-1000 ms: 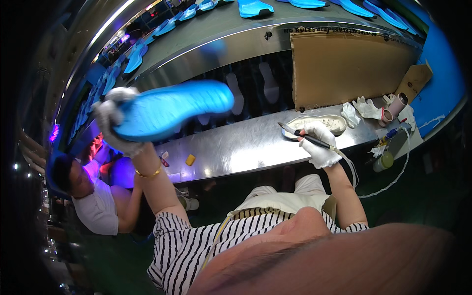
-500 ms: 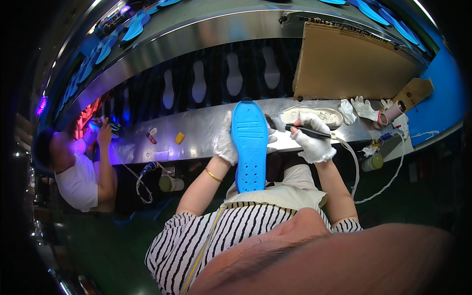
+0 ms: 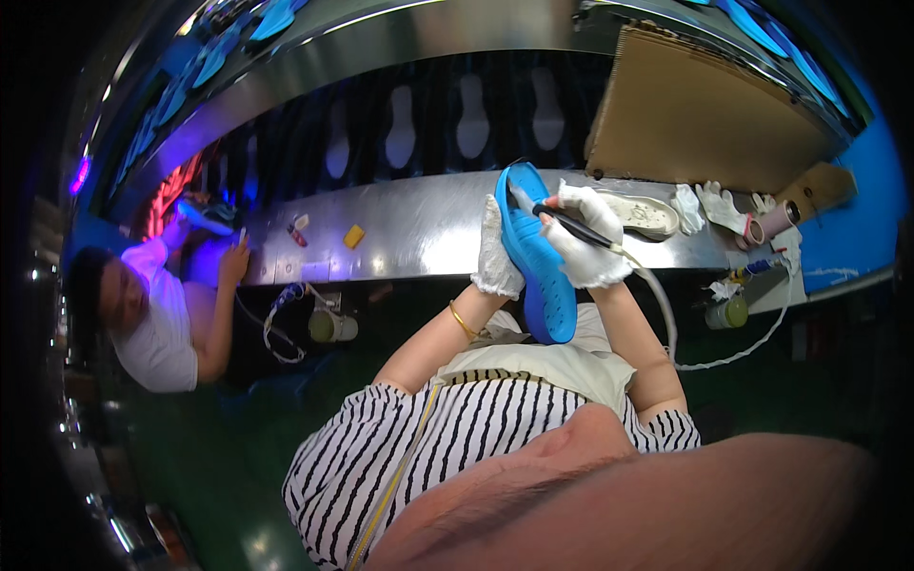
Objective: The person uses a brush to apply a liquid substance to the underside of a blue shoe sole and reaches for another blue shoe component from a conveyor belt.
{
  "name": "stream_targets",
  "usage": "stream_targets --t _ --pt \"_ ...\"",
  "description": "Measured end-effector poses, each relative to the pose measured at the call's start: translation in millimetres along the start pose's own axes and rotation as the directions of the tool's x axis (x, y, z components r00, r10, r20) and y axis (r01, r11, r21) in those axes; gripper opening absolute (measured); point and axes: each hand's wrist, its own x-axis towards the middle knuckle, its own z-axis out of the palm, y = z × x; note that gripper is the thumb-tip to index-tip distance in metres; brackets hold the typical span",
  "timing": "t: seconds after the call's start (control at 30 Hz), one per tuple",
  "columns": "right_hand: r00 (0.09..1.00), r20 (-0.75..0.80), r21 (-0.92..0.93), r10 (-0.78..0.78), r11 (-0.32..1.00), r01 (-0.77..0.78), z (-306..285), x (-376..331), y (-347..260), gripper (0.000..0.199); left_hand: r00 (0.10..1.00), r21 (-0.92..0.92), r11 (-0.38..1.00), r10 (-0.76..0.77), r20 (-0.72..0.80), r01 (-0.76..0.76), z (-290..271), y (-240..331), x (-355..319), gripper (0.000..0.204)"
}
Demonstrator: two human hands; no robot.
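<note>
A blue shoe sole (image 3: 545, 290) is tilted in front of me, its toe pointing away and its edge turned toward the left. My left hand (image 3: 497, 252), in a white glove, is closed around its left side; the fingers behind the sole are hidden. In my gloved right hand (image 3: 588, 249) is a black-handled brush (image 3: 583, 229) with a pale tube running from its rear end. The brush's light tip reaches the upper part of the sole, on or just over its surface. Right behind my right hand lies an oval dish (image 3: 649, 217) with whitish contents.
The metal bench (image 3: 419, 219) carries a yellow block (image 3: 354, 236), a small red item (image 3: 297, 234), spare white gloves (image 3: 724, 207) and a pink cup (image 3: 781, 217). A cardboard sheet (image 3: 705, 114) leans at the back right. Another person (image 3: 171, 305) works at left. The tube (image 3: 660, 305) hangs beside my right arm.
The sole has shifted to the right and tilted, with my left hand moving along. The brush has come from beside the sole to its upper part.
</note>
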Motion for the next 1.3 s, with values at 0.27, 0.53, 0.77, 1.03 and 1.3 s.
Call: stream_targets --t 0.27,0.53,0.77,1.03,1.3 --pt "0.997 0.059 0.085 0.055 0.995 -0.059 -1 -11 20 0.021 0.998 -0.072 0.997 -0.021 -0.058 0.017 -4 8 -3 0.063" --pt "0.988 0.1 -0.002 0.114 0.993 -0.115 -12 -12 26 0.021 0.996 -0.137 0.987 -0.086 0.014 0.087 -18 23 3 0.07" --pt "0.919 0.259 0.301 0.297 0.88 -0.369 6 -29 9 0.017 0.988 -0.149 0.984 -0.113 -0.101 0.097 10 55 -10 0.075" --pt "0.928 0.356 0.054 0.106 0.99 -0.133 11 -40 10 0.017 0.994 -0.003 0.996 -0.088 -0.057 0.088 -4 60 -17 0.072" --pt "0.904 0.198 0.271 0.378 0.866 -0.421 -27 -53 33 0.01 0.868 0.223 0.894 -0.436 0.238 0.388 -43 23 -45 0.069"
